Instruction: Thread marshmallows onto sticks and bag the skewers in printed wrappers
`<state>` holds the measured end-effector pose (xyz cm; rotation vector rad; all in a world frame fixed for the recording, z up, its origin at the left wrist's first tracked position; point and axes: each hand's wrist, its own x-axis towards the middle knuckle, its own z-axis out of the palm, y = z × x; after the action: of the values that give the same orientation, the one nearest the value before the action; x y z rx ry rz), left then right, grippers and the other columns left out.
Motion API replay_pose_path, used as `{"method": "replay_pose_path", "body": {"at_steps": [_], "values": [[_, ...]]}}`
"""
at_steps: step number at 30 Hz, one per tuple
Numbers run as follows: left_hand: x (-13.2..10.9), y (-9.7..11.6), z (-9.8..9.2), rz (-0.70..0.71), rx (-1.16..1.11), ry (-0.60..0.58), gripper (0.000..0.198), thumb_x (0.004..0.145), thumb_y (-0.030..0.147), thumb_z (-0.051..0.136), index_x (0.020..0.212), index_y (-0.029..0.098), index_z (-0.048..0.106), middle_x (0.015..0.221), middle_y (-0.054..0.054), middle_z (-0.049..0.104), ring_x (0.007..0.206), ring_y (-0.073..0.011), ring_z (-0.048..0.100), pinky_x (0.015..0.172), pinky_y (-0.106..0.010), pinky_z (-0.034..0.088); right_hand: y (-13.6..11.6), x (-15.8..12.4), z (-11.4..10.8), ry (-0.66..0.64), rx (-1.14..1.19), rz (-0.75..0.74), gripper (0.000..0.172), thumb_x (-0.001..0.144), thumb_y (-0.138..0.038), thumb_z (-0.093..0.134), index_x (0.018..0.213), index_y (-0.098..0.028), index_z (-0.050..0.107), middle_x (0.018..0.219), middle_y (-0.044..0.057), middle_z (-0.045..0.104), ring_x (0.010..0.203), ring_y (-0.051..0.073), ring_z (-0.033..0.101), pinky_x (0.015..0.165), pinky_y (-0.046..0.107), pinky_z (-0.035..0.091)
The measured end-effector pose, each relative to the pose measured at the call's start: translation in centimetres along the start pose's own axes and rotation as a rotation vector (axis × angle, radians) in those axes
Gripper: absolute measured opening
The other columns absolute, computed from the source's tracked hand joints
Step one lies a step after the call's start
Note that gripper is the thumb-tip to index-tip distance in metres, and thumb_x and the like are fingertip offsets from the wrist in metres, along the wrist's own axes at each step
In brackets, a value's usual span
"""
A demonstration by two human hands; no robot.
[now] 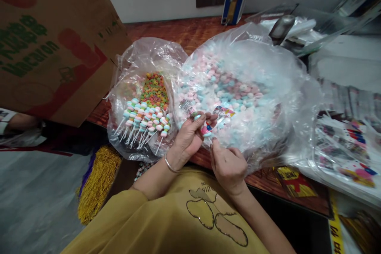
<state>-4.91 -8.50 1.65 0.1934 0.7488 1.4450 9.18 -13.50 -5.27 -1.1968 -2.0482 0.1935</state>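
Observation:
Near the table's front edge my left hand [192, 135], with a bracelet at the wrist, is closed on a candy stick [206, 130] partly in a printed wrapper. My right hand [228, 162] pinches the lower end of its white stick. Behind both hands lies a large clear bag [238, 87] of pink, blue and white candies, with a small printed wrapper [224, 112] on it. To the left, a smaller plastic bag [149, 53] holds orange and green ring candies [154, 89] and a row of finished-looking candy sticks [145, 119].
A large cardboard box [53, 47] stands at the left. A blue device [235, 3] and a metal scoop [281, 29] are at the back. Printed wrappers [354, 147] lie in a tray at the right. A person's hand [22, 121] shows at the far left.

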Motion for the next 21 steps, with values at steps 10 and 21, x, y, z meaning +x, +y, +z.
{"method": "replay_pose_path", "body": {"at_steps": [10,21], "values": [[-0.9,-2.2,-0.8,-0.174,0.150,-0.189,0.047,0.062,0.033,0.097,0.092,0.015,0.067,0.080,-0.004,0.074,0.098,-0.0256,0.075,0.098,-0.040,0.053,-1.9,2.3,-1.0,0.019,0.578,0.433,0.033,0.106,-0.038,0.046,0.085,-0.020,0.064,0.070,0.000,0.062,0.062,0.014,0.054,0.060,0.026,0.042],[0.3,-1.7,-0.4,-0.015,0.153,-0.074,0.053,0.074,0.050,0.087,0.109,0.016,0.067,0.071,0.003,0.063,0.071,-0.0151,0.069,0.062,-0.022,0.050,-2.4,1.1,-1.2,-0.181,0.804,0.599,0.037,0.106,-0.048,0.043,0.085,-0.021,0.059,0.059,-0.006,0.044,0.052,0.012,0.041,0.050,0.024,0.033]]}}
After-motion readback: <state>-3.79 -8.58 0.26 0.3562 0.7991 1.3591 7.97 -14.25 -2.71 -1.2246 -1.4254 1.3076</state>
